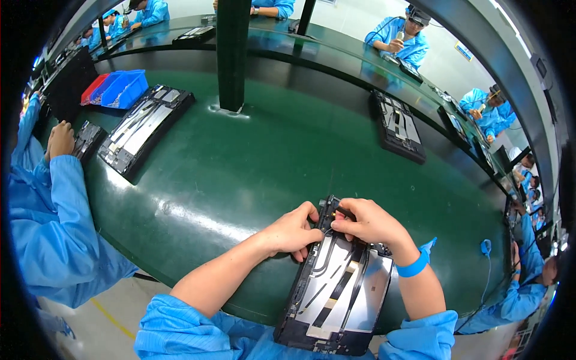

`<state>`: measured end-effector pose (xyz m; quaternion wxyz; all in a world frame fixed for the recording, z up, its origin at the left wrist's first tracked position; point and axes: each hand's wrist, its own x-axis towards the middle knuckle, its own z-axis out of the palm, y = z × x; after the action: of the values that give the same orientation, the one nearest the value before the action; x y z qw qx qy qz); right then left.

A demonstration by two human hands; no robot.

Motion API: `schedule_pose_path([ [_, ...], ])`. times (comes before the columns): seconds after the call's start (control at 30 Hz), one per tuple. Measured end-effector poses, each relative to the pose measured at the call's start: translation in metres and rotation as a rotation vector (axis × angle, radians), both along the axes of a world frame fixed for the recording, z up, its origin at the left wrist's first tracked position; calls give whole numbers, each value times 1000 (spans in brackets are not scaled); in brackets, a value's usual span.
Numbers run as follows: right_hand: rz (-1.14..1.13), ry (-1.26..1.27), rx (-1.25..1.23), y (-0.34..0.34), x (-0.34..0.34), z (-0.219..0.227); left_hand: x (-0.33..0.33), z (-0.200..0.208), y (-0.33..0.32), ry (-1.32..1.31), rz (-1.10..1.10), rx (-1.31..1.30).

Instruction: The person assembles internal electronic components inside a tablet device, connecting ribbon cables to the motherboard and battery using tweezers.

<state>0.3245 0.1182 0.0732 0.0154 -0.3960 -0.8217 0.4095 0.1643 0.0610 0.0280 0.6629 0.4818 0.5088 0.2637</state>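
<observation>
Device (333, 288) across the near edge of the green surface (252, 162), both hands at its far end.
Silver panels (375, 303) and black ribbons (344, 282) show inside it; the left hand (289, 231) has its thumb on the device's left rim, fingers bent, though whether they pinch anything I cannot tell; the right hand (373, 224) pinches a dark piece (345, 212), kind unclear, between thumb and forefinger over the far end; a blue strap (415, 265) rings the right wrist; a second device (143, 129) lies near the left edge, beside a blue bin (125, 90) and a red bin (90, 90); a third device (400, 127) lies by the far edge, right of a post (231, 60); a blue fitting (486, 246) on a cord lies near the right edge.
</observation>
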Motion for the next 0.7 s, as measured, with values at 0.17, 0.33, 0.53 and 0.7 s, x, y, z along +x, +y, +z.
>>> schedule_pose_path([
  [0.17, -94, 8, -40, -4, 2, -9, -1, 1, 0, 43, 20, -8],
  [0.33, -153, -24, 10, -7, 0, -11, 11, -2, -10, 201, 129, 189],
  [0.53, -158, 15, 110, -4, 9, -24, 27, 9, -41, 707, -9, 735],
  [0.7, -154, 32, 114, -4, 11, -27, 31, 3, -46, 877, -94, 875],
])
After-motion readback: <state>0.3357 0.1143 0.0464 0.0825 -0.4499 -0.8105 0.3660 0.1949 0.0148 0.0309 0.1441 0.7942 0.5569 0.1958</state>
